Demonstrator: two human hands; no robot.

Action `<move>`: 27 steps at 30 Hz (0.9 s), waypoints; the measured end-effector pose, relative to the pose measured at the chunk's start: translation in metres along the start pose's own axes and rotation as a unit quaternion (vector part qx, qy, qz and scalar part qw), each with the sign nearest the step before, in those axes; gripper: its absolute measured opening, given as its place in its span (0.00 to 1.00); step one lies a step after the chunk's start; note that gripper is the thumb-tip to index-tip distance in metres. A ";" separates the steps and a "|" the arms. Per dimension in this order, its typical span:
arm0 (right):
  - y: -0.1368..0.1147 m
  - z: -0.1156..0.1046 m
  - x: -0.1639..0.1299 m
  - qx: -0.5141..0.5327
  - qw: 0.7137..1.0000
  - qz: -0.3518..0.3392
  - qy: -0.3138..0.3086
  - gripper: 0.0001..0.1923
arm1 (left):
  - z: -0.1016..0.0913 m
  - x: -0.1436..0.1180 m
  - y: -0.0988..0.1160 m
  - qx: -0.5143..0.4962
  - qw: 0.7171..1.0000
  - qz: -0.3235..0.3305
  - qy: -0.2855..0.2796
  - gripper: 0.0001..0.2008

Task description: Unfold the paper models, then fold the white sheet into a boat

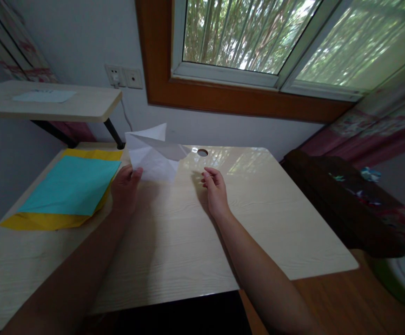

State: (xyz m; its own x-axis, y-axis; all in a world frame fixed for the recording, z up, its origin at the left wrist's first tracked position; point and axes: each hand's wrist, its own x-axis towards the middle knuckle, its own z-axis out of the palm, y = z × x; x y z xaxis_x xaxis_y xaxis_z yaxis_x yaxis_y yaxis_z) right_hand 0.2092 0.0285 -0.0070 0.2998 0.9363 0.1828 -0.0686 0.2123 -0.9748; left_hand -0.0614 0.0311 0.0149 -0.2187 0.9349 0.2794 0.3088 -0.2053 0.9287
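A folded white paper (153, 156) stands partly raised at the far middle of the pale wooden table (265, 218). My left hand (124, 188) grips its lower left edge between thumb and fingers. My right hand (215, 190) rests just right of the paper, apart from it, with fingers loosely curled and nothing in it. Its shadow falls on the tabletop between hand and paper.
A stack of turquoise paper (71, 186) on yellow paper (45, 221) lies at the table's left. A cable hole (202, 152) sits behind the right hand. A side shelf (49, 102) juts out at left. A dark bench (345, 200) stands to the right, under the window.
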 end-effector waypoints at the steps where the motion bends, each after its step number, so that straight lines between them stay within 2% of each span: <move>1: 0.000 0.000 0.000 -0.002 1.000 0.003 0.001 0.18 | 0.001 0.000 -0.001 0.032 0.998 0.054 0.019 0.14; 3: 0.000 0.000 0.000 -0.004 1.000 0.009 0.003 0.18 | 0.004 -0.001 -0.002 0.090 0.979 0.177 0.046 0.11; 5: 0.000 0.000 0.000 -0.003 1.000 0.010 0.003 0.18 | 0.007 -0.003 -0.002 0.133 0.954 0.269 0.018 0.09; 9: 0.003 -0.001 0.000 0.019 1.000 0.019 0.003 0.18 | 0.009 -0.008 0.003 0.185 0.908 0.374 -0.034 0.11; 11: 0.006 -0.001 0.001 0.031 0.999 0.032 0.014 0.18 | 0.007 -0.010 0.006 0.203 0.898 0.390 -0.034 0.12; 16: 0.007 0.000 0.002 0.044 0.998 0.050 0.017 0.19 | 0.003 -0.011 0.009 0.226 0.894 0.387 -0.001 0.13; 18: 0.006 0.001 0.002 0.037 0.998 0.045 0.016 0.19 | 0.004 -0.009 0.007 0.235 0.891 0.388 -0.011 0.14; 20: 0.004 0.000 0.002 0.018 0.999 0.026 0.032 0.20 | 0.006 -0.007 0.004 0.261 0.884 0.384 -0.057 0.14; 24: -0.001 -0.004 0.001 -0.057 0.991 -0.045 0.108 0.18 | 0.013 -0.004 -0.007 0.318 0.855 0.364 -0.188 0.13; 27: -0.007 -0.008 -0.001 -0.120 0.977 -0.106 0.140 0.14 | 0.016 -0.003 -0.014 0.324 0.844 0.352 -0.241 0.13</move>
State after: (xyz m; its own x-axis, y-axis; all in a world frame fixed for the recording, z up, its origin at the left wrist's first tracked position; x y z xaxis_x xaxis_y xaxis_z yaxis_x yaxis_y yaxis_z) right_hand 0.2175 0.0242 -0.0014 0.5346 0.7575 0.3748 0.2381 0.2905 -0.9268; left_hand -0.0503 0.0356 -0.0033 0.5839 0.6890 0.4294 0.6818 -0.7033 0.2014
